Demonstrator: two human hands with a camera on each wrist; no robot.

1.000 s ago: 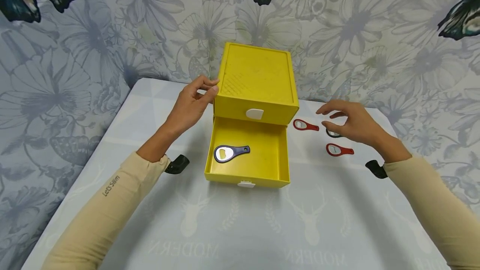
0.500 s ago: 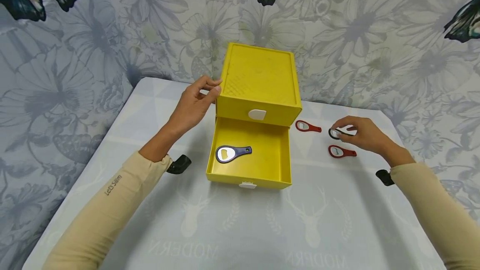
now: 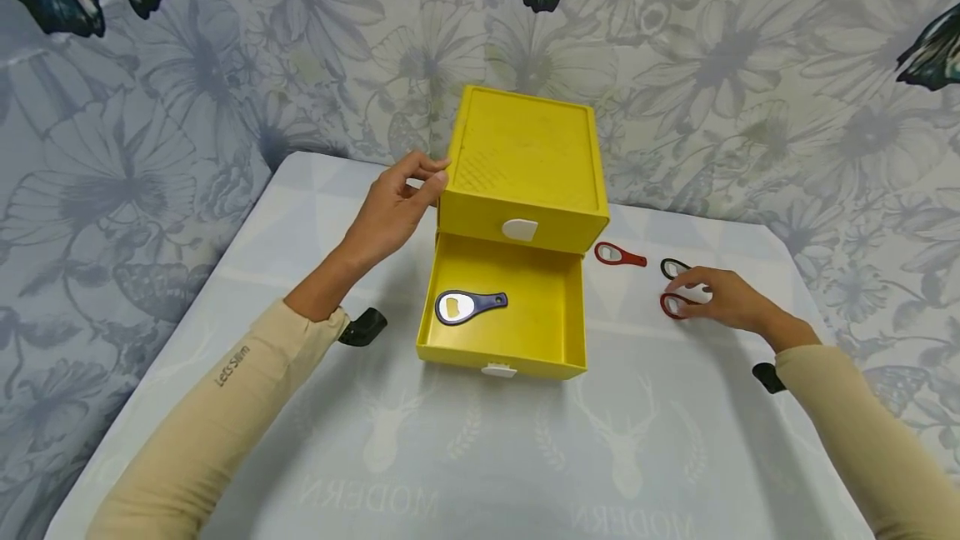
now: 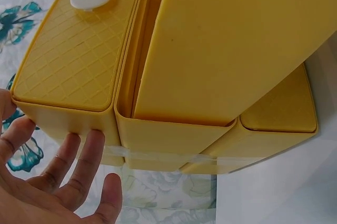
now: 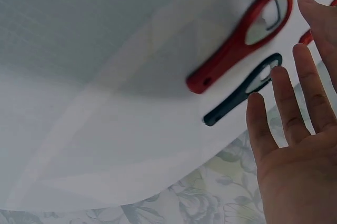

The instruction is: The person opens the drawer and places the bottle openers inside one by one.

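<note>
My left hand [image 3: 393, 211] rests its fingertips on the left side of a yellow drawer unit [image 3: 525, 144], and the left wrist view shows those fingers fairly straight. The unit's lower drawer [image 3: 536, 336] is pulled out with a navy bottle opener [image 3: 471, 306] lying in it. On the right, my right hand [image 3: 723, 298] hovers over a red bottle opener [image 3: 670, 304], partly covering it. Its fingers look extended and ungripped beside the red opener [image 5: 239, 40] in the right wrist view. Just behind lies a dark bottle opener [image 3: 670, 267], partly hidden by the hand.
Another red bottle opener [image 3: 619, 254] lies on the white table [image 3: 315, 457] beside the unit. The upper drawer [image 3: 480, 215] is closed. A floral-patterned wall covering [image 3: 360, 48] stands behind the table.
My right hand has come down from above the dark opener, reached it, and then shifted toward the front to the nearer red opener. My left hand stays at the unit.
</note>
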